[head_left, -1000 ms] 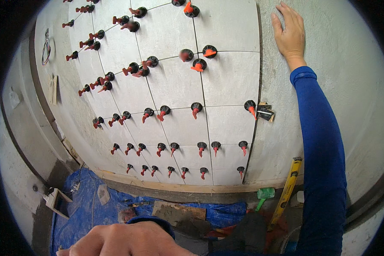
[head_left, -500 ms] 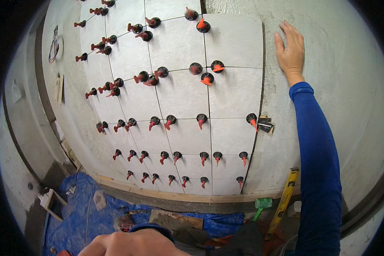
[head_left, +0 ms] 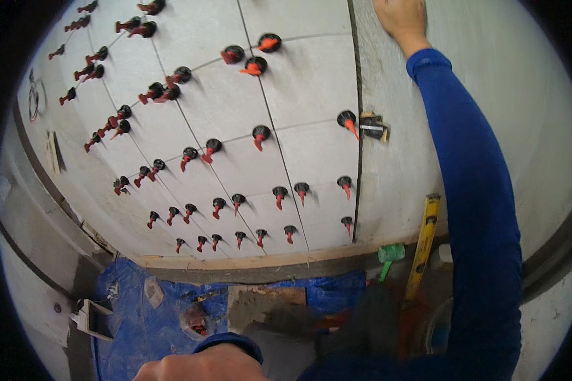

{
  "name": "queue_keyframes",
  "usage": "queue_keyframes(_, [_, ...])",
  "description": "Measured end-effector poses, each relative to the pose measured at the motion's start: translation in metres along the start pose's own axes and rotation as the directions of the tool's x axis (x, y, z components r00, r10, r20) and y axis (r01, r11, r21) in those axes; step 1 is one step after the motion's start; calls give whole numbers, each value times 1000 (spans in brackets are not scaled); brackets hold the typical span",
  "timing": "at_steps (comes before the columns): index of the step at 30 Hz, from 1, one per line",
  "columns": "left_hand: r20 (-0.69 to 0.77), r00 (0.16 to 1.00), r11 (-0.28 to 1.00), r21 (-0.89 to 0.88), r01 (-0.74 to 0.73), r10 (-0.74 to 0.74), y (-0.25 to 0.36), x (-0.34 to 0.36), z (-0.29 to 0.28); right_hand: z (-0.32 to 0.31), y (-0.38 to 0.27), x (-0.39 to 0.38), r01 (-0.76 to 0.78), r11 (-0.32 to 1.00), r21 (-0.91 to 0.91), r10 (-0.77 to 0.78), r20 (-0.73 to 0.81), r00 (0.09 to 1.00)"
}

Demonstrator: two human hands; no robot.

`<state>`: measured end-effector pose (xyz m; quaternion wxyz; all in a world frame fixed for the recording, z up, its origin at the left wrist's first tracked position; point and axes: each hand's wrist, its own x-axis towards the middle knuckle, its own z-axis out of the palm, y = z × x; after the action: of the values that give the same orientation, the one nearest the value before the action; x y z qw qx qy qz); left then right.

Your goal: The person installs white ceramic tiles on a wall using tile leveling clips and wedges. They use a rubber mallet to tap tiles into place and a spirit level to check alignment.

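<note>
My right hand [head_left: 400,20] is on bare grey wall [head_left: 515,120] right of the tiles, cut off by the top edge with its fingers mostly out of view. My left hand [head_left: 197,368] is low at the bottom edge, knuckles showing, fingers hidden. Pale square tiles [head_left: 216,108] cover the wall in front of me, studded along their joints with several black round tile levelers [head_left: 279,193] with red or orange handles. A dark opening with debris [head_left: 375,127] breaks the wall beside the tiles' right edge.
A wooden batten [head_left: 197,263] runs under the tiles. Below lie blue sheeting [head_left: 133,305], a mortar-smeared board [head_left: 251,305], a green-headed mallet [head_left: 389,254] and, leaning at right, a yellow level [head_left: 424,241]. A small wooden frame [head_left: 92,317] stands at lower left.
The view has shifted, so the tiles dipped, then rose and moved leftward in the picture. My right hand keeps about the same place on the wall, now cropped at the top.
</note>
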<state>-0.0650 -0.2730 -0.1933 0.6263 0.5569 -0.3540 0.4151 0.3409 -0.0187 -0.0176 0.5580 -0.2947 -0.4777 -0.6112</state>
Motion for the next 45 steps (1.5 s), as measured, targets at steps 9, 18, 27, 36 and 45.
queue_keyframes(9, [85,994,990,-128,-61,72,-35,0,-14,6,9,-2,48,999,1,-48,-65,997])
queue_keyframes(18, [93,996,1000,-22,-5,7,-43,-4,-21,-4,1,5,-73,995,72,68,72,995])
queue_keyframes(27, [-734,677,739,484,468,52,-51,-201,-70,-303,-6,-211,-608,772,-186,635,259,727])
queue_keyframes(36, [-997,66,813,63,579,30,-40,-406,-117,-450,-109,-504,-575,189,-796,899,375,-225])
queue_keyframes(45, [-970,-241,816,-143,560,-5,-65,-477,-95,-384,-69,-313,-681,571,-460,783,554,283])
